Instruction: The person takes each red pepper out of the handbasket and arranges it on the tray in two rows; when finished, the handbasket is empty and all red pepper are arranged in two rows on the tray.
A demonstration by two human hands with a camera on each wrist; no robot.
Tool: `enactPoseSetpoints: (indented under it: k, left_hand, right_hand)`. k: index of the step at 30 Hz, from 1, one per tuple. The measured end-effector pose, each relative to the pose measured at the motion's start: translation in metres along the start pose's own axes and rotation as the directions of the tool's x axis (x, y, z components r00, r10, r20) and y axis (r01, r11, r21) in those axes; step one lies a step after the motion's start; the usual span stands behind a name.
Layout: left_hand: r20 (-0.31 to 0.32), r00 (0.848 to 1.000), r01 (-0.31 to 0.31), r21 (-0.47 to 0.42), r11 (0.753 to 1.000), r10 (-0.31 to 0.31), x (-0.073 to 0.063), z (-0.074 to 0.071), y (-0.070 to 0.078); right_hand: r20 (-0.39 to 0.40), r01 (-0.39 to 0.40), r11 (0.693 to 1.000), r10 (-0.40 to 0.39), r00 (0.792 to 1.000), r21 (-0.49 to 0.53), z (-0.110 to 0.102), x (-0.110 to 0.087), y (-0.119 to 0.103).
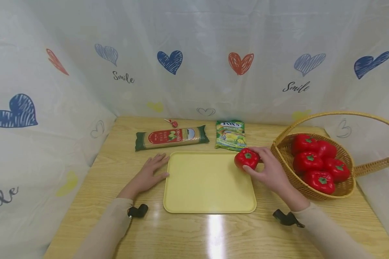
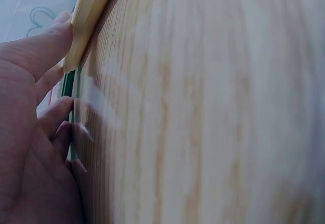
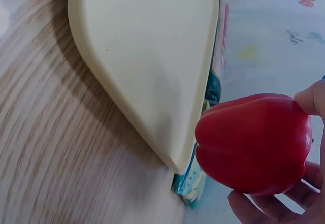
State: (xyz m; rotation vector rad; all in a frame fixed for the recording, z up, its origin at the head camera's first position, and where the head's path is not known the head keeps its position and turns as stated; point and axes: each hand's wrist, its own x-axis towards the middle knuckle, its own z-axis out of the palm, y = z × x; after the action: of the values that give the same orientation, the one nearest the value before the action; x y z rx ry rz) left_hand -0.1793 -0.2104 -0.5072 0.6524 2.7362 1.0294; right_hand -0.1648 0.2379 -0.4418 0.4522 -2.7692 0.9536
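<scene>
Near the far right corner of a pale yellow tray [image 1: 209, 187], my right hand [image 1: 272, 174] holds a red bell pepper [image 1: 247, 159] with its green stem up. The right wrist view shows the thumb on one side of the pepper [image 3: 254, 142] and the fingers on the other, with the tray [image 3: 147, 46] beyond. My left hand [image 1: 146, 176] lies by the tray's left side, fingers extended and spread. In the left wrist view its thumb touches the tray edge [image 2: 86, 23]; nothing is in that hand.
On the right stands a wicker basket [image 1: 288, 169] with a tall arched handle, holding several red bell peppers [image 1: 308, 161]. Behind the tray lie a pasta packet [image 1: 171, 137], a wrapped lollipop [image 1: 174, 124] and a green candy bag [image 1: 230, 135]. A heart-printed curtain [image 1: 197, 90] hangs behind the wooden table [image 1: 181, 233].
</scene>
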Motion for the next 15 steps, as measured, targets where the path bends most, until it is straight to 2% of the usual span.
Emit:
enactPoseSetpoints:
  k: [10,15]
  left_hand:
    - [-0.01,1.0,-0.006,0.0,1.0,0.006,-0.001,0.0,0.001]
    - [-0.004,1.0,-0.002,-0.001,1.0,0.002,0.0,-0.001,0.001]
  right_hand:
    - [0.046,0.021,0.999,-0.022,0.999,0.026,0.014,0.006,-0.009]
    - [0.041,0.032,0.999,-0.034,0.999,0.032,0.022,0.008,-0.014]
